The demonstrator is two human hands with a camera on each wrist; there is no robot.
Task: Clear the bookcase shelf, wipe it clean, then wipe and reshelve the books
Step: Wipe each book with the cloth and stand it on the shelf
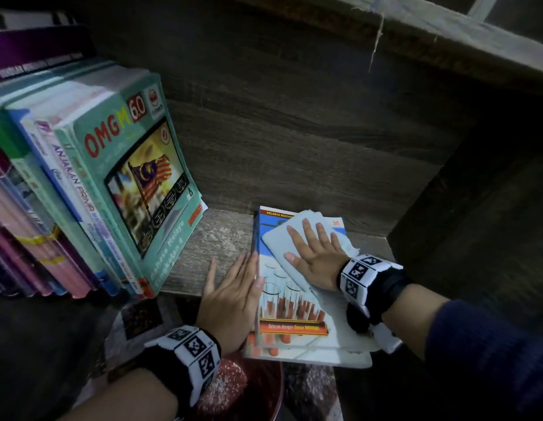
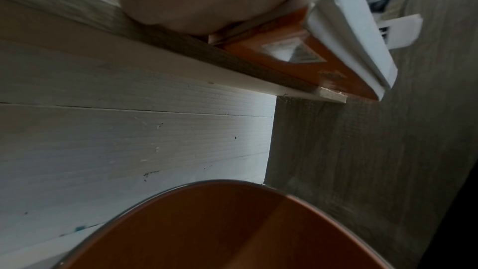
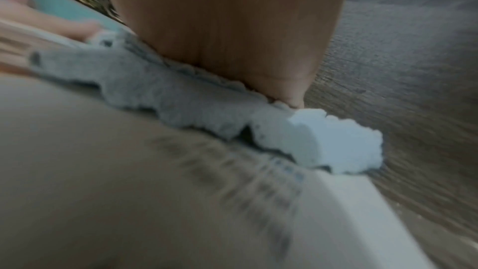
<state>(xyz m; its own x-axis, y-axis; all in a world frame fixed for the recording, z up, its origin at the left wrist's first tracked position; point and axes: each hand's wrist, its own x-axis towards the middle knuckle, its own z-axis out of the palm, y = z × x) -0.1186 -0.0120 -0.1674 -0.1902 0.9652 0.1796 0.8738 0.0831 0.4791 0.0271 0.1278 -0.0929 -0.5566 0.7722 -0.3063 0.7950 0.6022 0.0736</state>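
Head view, item by item. Bookcase shelf (image 1: 209, 238): wood-grain board holding a row of upright books (image 1: 66, 192) at the left, leaning left, the outermost a teal volume (image 1: 136, 177) with its cover facing out. At the right of the same shelf, a small stack of books lying flat, overhanging the front edge; top one is a blue-and-white book (image 1: 290, 302) showing test tubes. White cloth (image 1: 282, 241): spread flat on that top cover, frayed edge visible.

Reddish-brown round container (image 1: 258, 387) below the shelf, near the left wrist; contents cannot be made out.

Right hand (image 1: 315, 256): palm down on the cloth, fingers straight and spread, pressing the cloth to the cover, not curled round anything. Right wrist view confirms a flat palm on the cloth (image 3: 181, 97), blurred.

Left hand (image 1: 230, 296): fingers straight and together, palm partly on the shelf, thumb side touching the left edge of the flat stack. Left wrist view shows the stack's orange underside (image 2: 297, 52) overhanging the shelf front.
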